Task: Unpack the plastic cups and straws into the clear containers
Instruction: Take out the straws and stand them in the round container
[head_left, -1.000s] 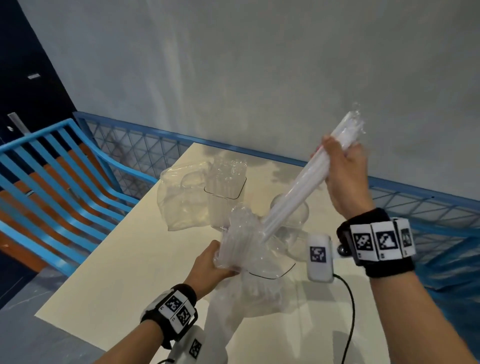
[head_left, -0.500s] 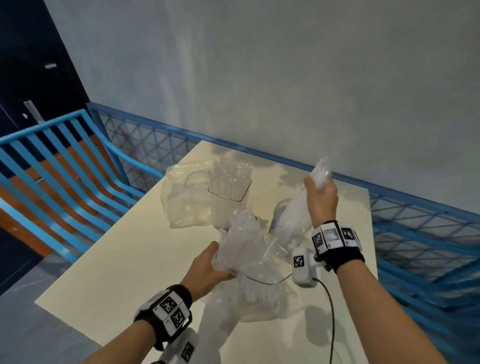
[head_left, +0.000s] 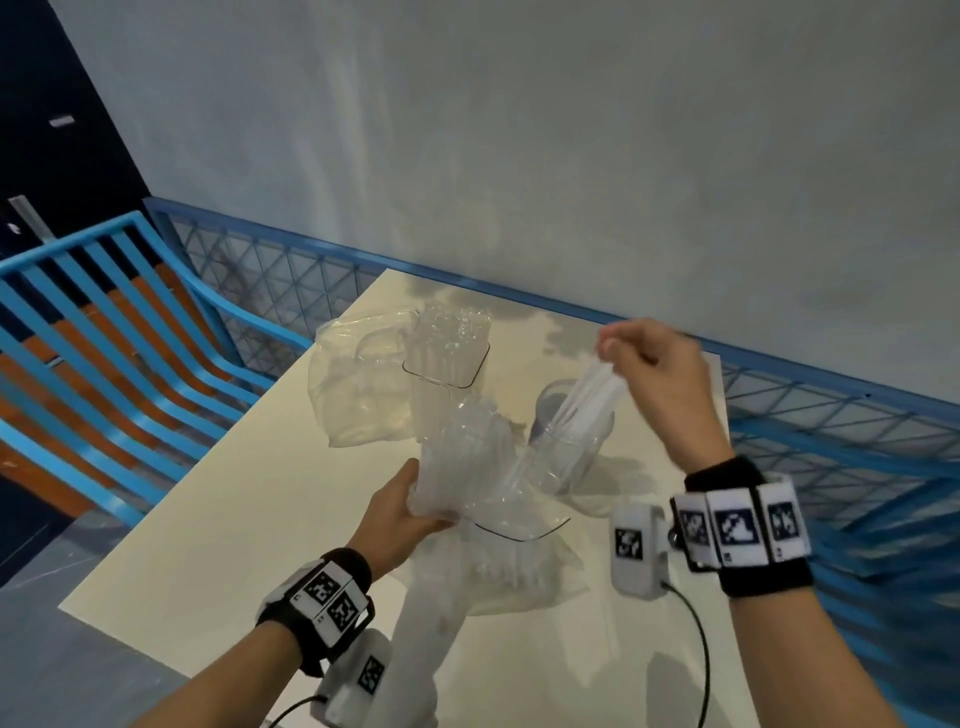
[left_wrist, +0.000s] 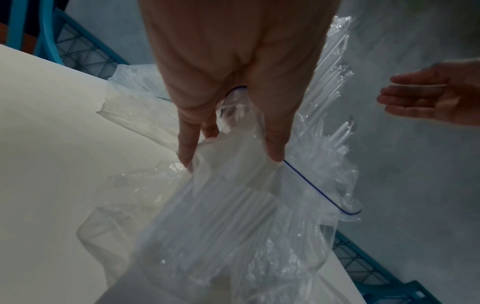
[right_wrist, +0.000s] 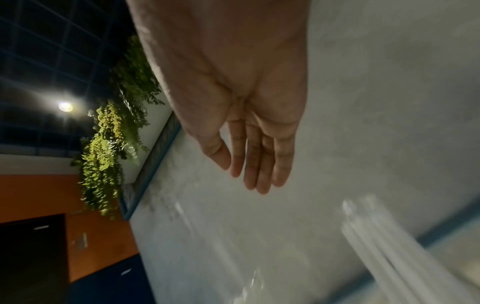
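Risk: straws (head_left: 587, 400) lean in the round container (head_left: 569, 447) and may tip it; right hand (head_left: 660, 374) is open above, left hand (head_left: 400, 514) grips the bag (head_left: 483, 483)

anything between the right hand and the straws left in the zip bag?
Nothing visible. The right hand is open just above the straw bundle standing in the round clear container. The zip bag, gripped by the left hand, has its mouth open toward it, only air between.
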